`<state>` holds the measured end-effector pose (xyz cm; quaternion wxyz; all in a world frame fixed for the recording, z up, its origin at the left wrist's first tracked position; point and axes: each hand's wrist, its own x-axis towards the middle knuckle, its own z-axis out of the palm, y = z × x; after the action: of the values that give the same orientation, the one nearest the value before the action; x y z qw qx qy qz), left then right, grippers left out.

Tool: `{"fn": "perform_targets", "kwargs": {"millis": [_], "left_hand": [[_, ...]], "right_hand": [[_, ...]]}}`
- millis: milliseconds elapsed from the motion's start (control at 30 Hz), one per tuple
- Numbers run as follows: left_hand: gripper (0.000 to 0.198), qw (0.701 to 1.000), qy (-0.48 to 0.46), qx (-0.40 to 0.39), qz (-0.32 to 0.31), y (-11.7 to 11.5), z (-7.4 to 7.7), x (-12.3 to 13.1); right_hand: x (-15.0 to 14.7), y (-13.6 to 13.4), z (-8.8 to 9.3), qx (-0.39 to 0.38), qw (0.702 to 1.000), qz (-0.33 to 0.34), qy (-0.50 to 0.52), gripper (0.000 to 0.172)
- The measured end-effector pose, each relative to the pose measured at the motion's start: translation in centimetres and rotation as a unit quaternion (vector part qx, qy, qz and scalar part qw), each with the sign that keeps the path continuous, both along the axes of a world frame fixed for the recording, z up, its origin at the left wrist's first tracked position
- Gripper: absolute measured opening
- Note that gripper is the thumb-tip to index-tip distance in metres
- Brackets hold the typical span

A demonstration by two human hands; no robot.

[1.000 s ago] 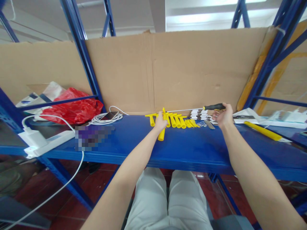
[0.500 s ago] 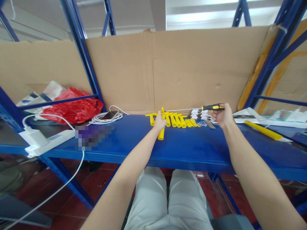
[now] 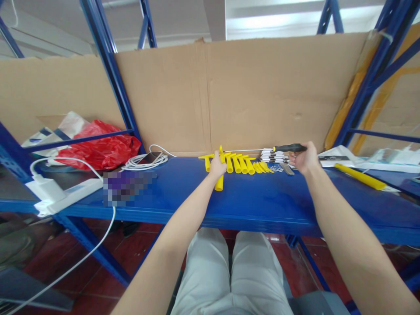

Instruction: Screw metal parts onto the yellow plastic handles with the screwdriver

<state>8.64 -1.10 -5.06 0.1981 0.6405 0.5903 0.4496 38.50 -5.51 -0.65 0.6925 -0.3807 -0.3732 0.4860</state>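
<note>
My left hand (image 3: 217,166) is closed around a yellow T-shaped plastic handle (image 3: 219,183), held upright with its round end low and its crosspiece at the top. A long screwdriver (image 3: 288,148) with a black and yellow grip lies level in my right hand (image 3: 305,158), whose fingers wrap the grip's end. Its thin shaft points left and the tip reaches the crosspiece; whether it sits in a screw is too small to tell. Behind and beside my left hand, several more yellow T-shaped handles (image 3: 243,166) lie in a row, followed by small flat yellow pieces (image 3: 262,167).
White-wrapped stacks (image 3: 274,156), tiny metal bits (image 3: 276,168) and flat metal blades (image 3: 288,169) lie below the screwdriver. A yellow tube (image 3: 360,177) is at right. On the left are a coiled white cable (image 3: 144,162), a red bag (image 3: 101,144) and a power strip (image 3: 74,195). Cardboard (image 3: 262,92) stands behind.
The screwdriver's grip has turned in my right hand, showing mostly black where yellow showed before. My left hand keeps the yellow handle in nearly the same place.
</note>
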Motion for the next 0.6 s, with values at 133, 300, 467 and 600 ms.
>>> {"fn": "perform_targets", "kwargs": {"millis": [133,300,467,600], "left_hand": [[0.063,1.000,-0.003,0.000,0.004,0.0,0.0,-0.1],[0.062,1.000,0.002,0.011,-0.012,0.2,-0.2,-0.1],[0.061,1.000,0.002,0.010,-0.009,0.2,-0.1,-0.2],[0.061,1.000,0.004,0.011,-0.002,0.1,0.0,-0.3]], "right_hand": [[-0.2,-0.1,-0.1,-0.042,0.998,-0.035,-0.007,0.034],[0.9,0.7,-0.6,-0.047,0.996,-0.076,-0.015,0.044],[0.8,0.4,-0.2,-0.038,0.999,-0.028,-0.017,0.040],[0.8,0.3,-0.4,-0.065,0.997,-0.025,-0.024,0.038]]}}
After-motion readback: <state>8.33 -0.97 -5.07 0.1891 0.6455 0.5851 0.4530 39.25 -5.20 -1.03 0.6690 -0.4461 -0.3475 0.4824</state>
